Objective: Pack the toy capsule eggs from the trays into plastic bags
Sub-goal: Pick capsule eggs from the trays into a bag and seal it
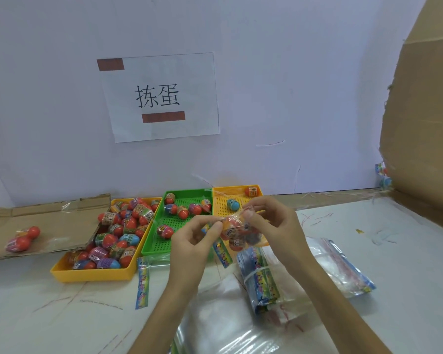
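Sign (161, 97) reads 拣蛋 | left hand (192, 241), right hand (274, 226) both pinch egg-filled bag (237, 240)

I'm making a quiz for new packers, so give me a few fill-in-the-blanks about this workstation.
1. The left hand and right hand pinch a clear ___ of eggs.
2. The middle tray is coloured ___.
3. The finished pack at far left lies on ___.
Missing words: bag, green, cardboard.
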Motion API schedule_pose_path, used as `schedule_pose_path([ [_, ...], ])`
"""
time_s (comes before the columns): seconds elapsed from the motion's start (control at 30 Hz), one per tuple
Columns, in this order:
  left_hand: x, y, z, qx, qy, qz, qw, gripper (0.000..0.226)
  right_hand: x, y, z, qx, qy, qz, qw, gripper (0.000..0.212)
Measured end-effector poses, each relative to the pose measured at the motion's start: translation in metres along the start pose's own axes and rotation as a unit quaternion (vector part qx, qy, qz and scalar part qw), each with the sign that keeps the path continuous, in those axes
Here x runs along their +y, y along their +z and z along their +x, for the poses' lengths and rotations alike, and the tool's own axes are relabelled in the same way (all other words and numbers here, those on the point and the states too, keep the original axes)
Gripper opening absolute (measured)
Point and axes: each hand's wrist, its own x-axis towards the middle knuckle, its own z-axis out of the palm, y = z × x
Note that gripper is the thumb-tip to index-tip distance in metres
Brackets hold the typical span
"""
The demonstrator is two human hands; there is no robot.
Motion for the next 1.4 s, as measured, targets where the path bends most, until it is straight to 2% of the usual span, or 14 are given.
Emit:
schedule_pose_path([
  [0.1, 0.0003, -0.0007, 0.0014, 0.007, -0.042, -0.055, 0.998, 0.008, 0.0015, -0.0004, -0.0007, -0.022, -0.008, -0.005, 1.0, 0.007],
  [0.2, 0.0007, 0.0002, 0.0004, 0.013, -0.054, -0.083, 0.995, 0.011, 0.0004, 0.0014, -0.0018, -0.025, -0.014, -0.021, 0.999, 0.008],
  [0.43, 0.0048, 0.0044, -0.0036, 0.049, -0.021, -0.086, 0.995, 0.005, 0.0, 0.0025, -0.0013, -0.016, -0.023, -0.023, 0.999, 0.006],
  [0.6, 0.0063, 0.0067, -0.0053, 0.061, -0.008, -0.087, 0.994, 0.01, 0.0029, 0.0036, -0.0012, -0.001, -0.024, -0.015, 1.0, 0.018],
  [0.83, 0.0057, 0.0003, -0.0036, -0.003, -0.024, -0.044, 0.999, 0.016, 0.0066, 0.0038, -0.0036, -0.025, -0.037, -0.059, 0.997, 0.016],
  [0.93, 0.0078, -0.0003, -0.0034, -0.02, 0.021, 0.015, 0.999, 0.02, 0.0077, 0.0044, -0.0047, -0.031, -0.046, -0.087, 0.995, 0.014],
  [1.0, 0.007, 0.0003, -0.0023, -0.018, 0.044, 0.059, 0.997, 0.004, 0.008, 0.0048, -0.0047, -0.032, -0.049, -0.106, 0.993, 0.012],
  [1.1, 0.004, -0.0008, -0.0012, -0.002, 0.056, 0.084, 0.995, 0.018, 0.0086, 0.0062, -0.0049, -0.036, -0.051, -0.12, 0.991, 0.013],
  [1.4, 0.0062, 0.0018, -0.0041, 0.015, 0.04, 0.095, 0.995, 0.018, 0.0075, 0.0088, -0.0055, -0.04, -0.045, -0.107, 0.992, 0.014],
])
